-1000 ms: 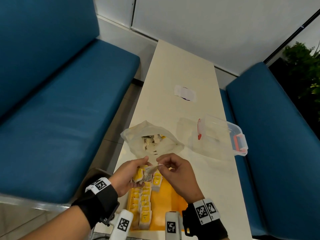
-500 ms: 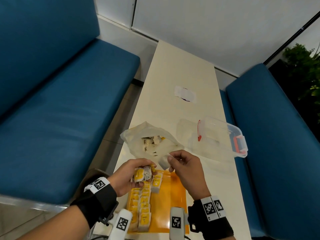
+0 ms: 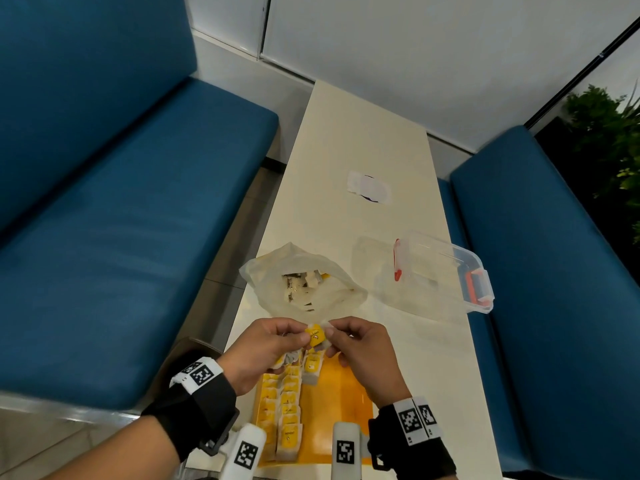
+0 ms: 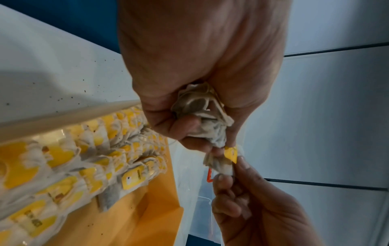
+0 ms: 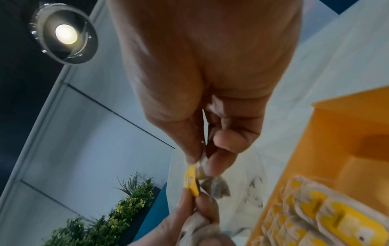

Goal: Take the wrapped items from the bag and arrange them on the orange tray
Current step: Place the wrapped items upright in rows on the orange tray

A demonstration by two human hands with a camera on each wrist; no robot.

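The wrapped items are tea bags with yellow tags. My left hand grips a crumpled bunch of tea bags just above the far end of the orange tray. My right hand meets it and pinches one tea bag sticking out of the bunch, its yellow tag between both hands. In the right wrist view the right hand pinches beside that tag. Several tea bags lie in rows on the tray's left half. The open translucent bag lies just beyond the hands with more tea bags inside.
A clear plastic box with red latches lies on the narrow white table right of the bag. A white label is stuck farther up the table. Blue bench seats flank both sides. The tray's right half shows bare orange.
Half a second ago my right hand was apart from the left, holding a tea bag near the plastic bag. It has come back, and both hands now meet on a yellow-tagged tea bag.
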